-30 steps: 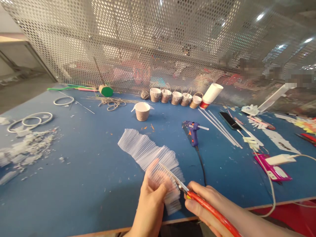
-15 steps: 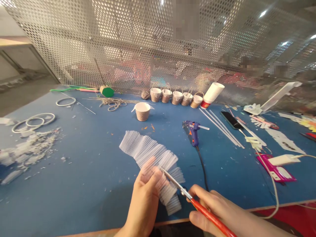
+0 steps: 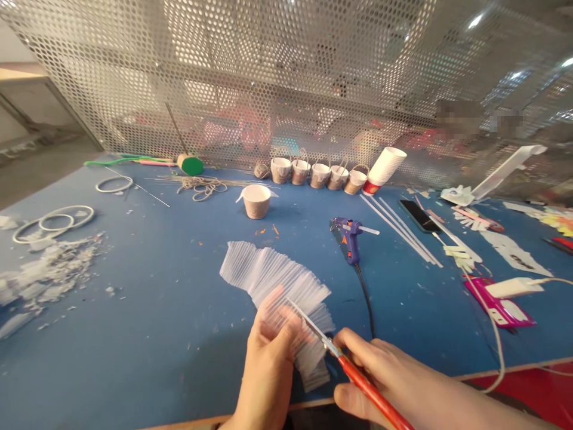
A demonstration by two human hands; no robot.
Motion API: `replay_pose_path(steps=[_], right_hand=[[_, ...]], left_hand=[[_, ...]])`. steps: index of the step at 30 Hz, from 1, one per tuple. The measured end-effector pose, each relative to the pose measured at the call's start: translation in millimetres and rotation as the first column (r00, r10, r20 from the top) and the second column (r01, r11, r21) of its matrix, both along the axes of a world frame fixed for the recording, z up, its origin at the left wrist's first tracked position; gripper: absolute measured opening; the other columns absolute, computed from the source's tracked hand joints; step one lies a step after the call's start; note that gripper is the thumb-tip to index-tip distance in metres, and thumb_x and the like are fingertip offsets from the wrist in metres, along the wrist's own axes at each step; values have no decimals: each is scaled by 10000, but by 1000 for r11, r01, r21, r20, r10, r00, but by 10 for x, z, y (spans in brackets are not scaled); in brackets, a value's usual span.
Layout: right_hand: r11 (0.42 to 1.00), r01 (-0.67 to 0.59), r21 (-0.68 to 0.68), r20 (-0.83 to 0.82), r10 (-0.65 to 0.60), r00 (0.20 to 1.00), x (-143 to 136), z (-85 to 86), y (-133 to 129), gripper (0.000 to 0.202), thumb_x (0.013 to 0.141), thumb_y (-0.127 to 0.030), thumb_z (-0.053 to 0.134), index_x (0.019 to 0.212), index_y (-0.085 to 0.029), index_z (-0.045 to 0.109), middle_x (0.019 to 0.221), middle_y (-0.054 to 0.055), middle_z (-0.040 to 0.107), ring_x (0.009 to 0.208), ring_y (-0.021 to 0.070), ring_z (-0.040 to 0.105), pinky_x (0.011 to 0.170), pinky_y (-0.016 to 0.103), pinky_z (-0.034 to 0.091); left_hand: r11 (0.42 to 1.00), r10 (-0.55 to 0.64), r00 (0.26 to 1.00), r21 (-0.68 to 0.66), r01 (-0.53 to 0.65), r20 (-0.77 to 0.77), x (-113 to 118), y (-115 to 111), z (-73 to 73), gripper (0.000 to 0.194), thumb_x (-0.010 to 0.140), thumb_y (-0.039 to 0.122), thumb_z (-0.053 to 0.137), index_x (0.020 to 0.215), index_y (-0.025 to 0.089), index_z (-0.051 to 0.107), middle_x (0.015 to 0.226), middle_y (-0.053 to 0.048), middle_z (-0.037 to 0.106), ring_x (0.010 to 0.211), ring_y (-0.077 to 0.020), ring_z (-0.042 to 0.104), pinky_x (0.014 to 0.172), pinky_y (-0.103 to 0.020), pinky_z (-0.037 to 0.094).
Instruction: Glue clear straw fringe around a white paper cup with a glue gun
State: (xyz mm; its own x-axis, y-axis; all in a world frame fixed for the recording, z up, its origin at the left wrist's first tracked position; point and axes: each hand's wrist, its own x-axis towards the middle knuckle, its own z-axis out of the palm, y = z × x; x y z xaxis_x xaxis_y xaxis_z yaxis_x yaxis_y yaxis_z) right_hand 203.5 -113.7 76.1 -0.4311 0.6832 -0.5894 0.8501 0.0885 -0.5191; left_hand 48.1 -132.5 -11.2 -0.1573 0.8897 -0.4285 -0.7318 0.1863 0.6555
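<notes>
Between the thumb and fingers of my left hand (image 3: 273, 346) is a long strip of pleated, see-through white material (image 3: 277, 269). It fans out from my fingers toward the upper left, and its other end hangs down near the table's front edge. My right hand (image 3: 380, 370) grips red-handled scissors (image 3: 358, 376). Their metal blades lie across the pleated strip, close to my left thumb. Whether the blades are parted is hard to make out. A purple glue gun (image 3: 351, 239) lies beyond my right hand, its cord running toward me.
A wrapped cup (image 3: 256, 202) stands mid-table. Behind it are several small buckets (image 3: 320, 175) and stacked paper cups (image 3: 387, 167) along a perforated metal screen (image 3: 215, 77). White scraps (image 3: 58, 269) and rings (image 3: 56, 222) lie left; glue sticks (image 3: 400, 233) and a phone (image 3: 419, 215) lie right.
My right hand and the scissors have shifted slightly left, with the blades further over the strip. My left hand and the strip have moved a little to the right.
</notes>
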Motion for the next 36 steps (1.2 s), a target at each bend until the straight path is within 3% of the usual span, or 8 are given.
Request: replay_pose_path(steps=[6, 17, 24, 28, 32, 36], right_hand=[[1000, -1, -3, -58, 1, 998, -29, -59, 25, 232, 866, -440, 538, 931, -219, 514, 789, 44, 643, 817, 215, 608, 689, 258, 402], [1000, -6, 7, -97, 7, 995, 39, -135, -5, 312, 897, -506, 464, 990, -215, 527, 796, 45, 645, 794, 208, 611, 662, 253, 392], [998, 62, 25, -159, -58, 986, 17, -136, -40, 415, 916, -567, 380, 950, -195, 561, 678, -2, 577, 606, 132, 537, 604, 232, 406], [992, 112, 58, -181, -100, 978, 41, -167, -68, 519, 869, -674, 363, 942, -212, 588, 780, 36, 637, 755, 180, 600, 652, 244, 470], [984, 134, 116, -182, -111, 977, 93, -194, -94, 630, 826, -745, 309, 997, -220, 612, 999, 105, 669, 952, 263, 610, 828, 330, 494], [986, 80, 149, -144, -58, 988, 95, -197, -91, 587, 855, -706, 288, 969, -231, 613, 936, 94, 669, 865, 252, 623, 835, 358, 486]], left_hand=[[1000, -13, 999, -16, 14, 37, 41, -38, 122, 651, 647, 270, 785, 1238, 193, 523, 889, -63, 680, 793, -205, 648, 738, -321, 518], [1000, 1, 998, -15, 0, 62, 67, -31, 127, 659, 646, 240, 785, 1235, 224, 491, 723, 23, 586, 612, -138, 587, 651, -303, 517], [999, 9, 999, -37, -8, 34, 67, -33, 132, 694, 645, 258, 780, 1266, 228, 472, 698, 30, 592, 609, -137, 584, 643, -280, 499], [999, 4, 1000, -45, -3, 20, 59, -26, 118, 712, 637, 258, 783, 1276, 238, 469, 684, 34, 597, 600, -131, 577, 639, -266, 485], [999, 9, 1000, -51, -7, 26, 66, -22, 119, 712, 625, 251, 794, 1266, 249, 484, 698, 34, 610, 620, -130, 587, 662, -262, 484], [999, -20, 999, -33, 21, 34, 73, -27, 129, 698, 637, 229, 793, 1267, 242, 491, 735, 17, 642, 684, -145, 615, 737, -283, 489]])
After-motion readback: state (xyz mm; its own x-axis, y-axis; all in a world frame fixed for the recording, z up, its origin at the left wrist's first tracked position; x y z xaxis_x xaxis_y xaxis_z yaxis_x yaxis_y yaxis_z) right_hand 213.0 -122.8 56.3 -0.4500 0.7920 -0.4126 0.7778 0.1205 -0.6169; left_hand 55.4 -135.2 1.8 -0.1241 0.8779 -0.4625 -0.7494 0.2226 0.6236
